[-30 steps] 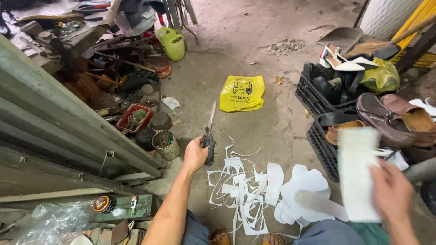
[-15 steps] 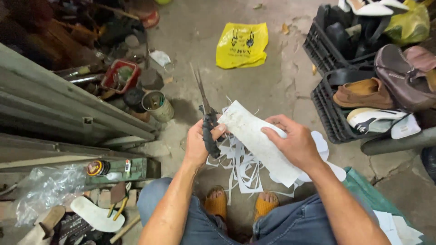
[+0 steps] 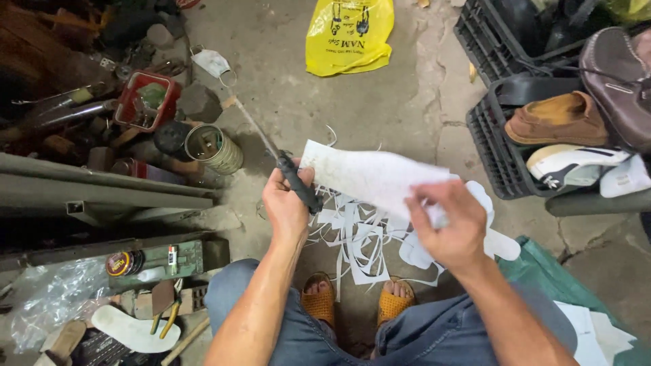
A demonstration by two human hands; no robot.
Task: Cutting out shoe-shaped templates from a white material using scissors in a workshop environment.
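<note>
Your left hand (image 3: 285, 207) is clenched around the black handles of a pair of long-bladed metal scissors (image 3: 281, 163), blades pointing up-left toward the round tin can (image 3: 213, 149). Your right hand (image 3: 451, 227) pinches the white flat paper sheet (image 3: 369, 177), held above the white paper offcuts (image 3: 359, 240) on the concrete floor (image 3: 407, 108), with the black plastic crate of shoes (image 3: 495, 146) further right.

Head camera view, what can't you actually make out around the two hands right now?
- Scissors: the left hand covers the handle loops; open or closed blades are too thin to tell.
- White sheet: its right end is hidden behind the right hand, which is motion-blurred.
- Dark shoe: cut off by the right edge.
- Black crate: its contents are hidden by the shoes piled on it.
</note>
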